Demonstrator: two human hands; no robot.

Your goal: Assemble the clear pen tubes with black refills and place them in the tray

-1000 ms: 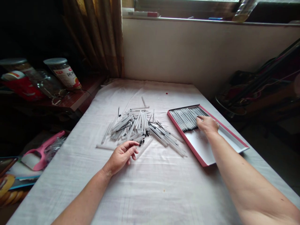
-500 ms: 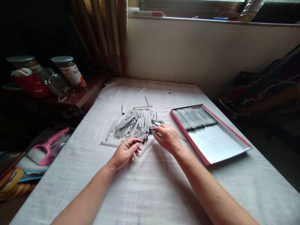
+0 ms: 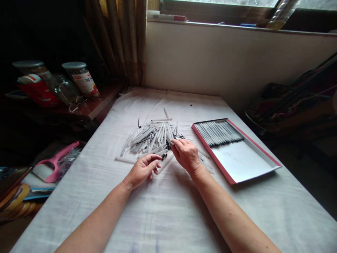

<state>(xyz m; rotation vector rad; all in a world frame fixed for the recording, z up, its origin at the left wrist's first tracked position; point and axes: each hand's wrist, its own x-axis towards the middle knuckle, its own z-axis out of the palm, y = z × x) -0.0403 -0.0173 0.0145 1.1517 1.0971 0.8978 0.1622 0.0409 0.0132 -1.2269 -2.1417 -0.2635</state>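
A loose pile of clear pen barrels point(image 3: 152, 137), with thin dark refills and small black caps point(image 3: 163, 156) among them, lies mid-table. My left hand point(image 3: 143, 168) rests at the near edge of the pile, fingers loosely curled, thumb and forefinger apart with nothing visible between them. At the pile's right side, my right hand point(image 3: 186, 154) has its fingers together and bent down onto the barrels; whatever its fingertips pinch is hidden. Right of it, a shallow pink-edged box lid point(image 3: 250, 165) holds a neat row of assembled pens point(image 3: 219, 133), dark ends toward me.
A white cloth point(image 3: 168, 211) covers the table. On the left, a wooden ledge point(image 3: 97, 109) holds jars point(image 3: 83, 79), a red container point(image 3: 39, 93) and glasses point(image 3: 76, 104). A pink-handled item point(image 3: 56, 161) lies lower left. A wall and window sill stand beyond.
My right hand has shifted slightly at the pile, its fingers now bent further over the barrels. My left hand has stayed nearly in place. The view has tilted a little.
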